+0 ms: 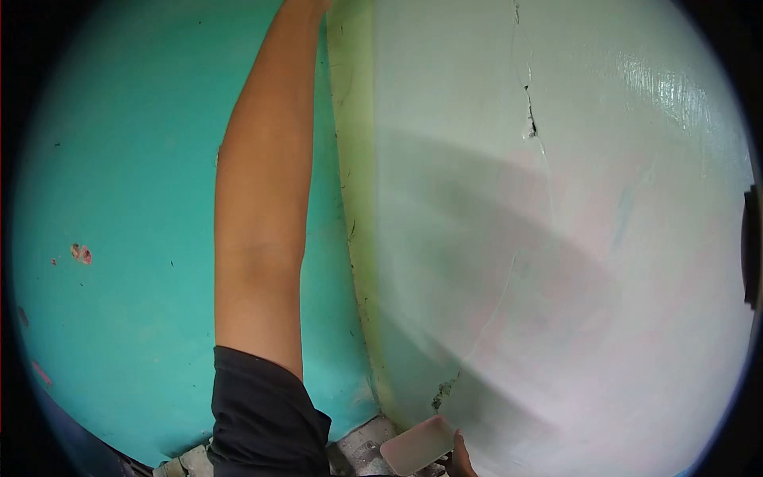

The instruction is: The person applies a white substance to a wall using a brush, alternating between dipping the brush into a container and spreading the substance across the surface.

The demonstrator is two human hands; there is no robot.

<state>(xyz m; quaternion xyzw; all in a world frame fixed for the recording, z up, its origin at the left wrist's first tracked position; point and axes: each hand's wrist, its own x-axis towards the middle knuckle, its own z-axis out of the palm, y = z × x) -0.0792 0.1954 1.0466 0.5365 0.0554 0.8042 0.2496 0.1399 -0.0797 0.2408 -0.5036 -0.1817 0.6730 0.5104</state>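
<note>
My left arm (266,199), in a short dark sleeve (266,413), stretches straight up along the corner where two walls meet. Its hand lies past the top edge of the view, so its fingers and anything in them are hidden. Low down on the right, my right hand (459,459) grips a shallow rectangular plastic container (419,447), whitish with a pink tint, by its right side. The container is tilted, and what it holds cannot be made out. Most of the right hand is cut off by the bottom edge.
The left wall (135,175) is turquoise with chipped spots (81,254). A yellow-green strip (358,159) runs down the corner. The pale right wall (636,318) has a long crack (531,119) and a damaged patch (441,395). Rubble-like pieces (366,445) lie at the corner's foot.
</note>
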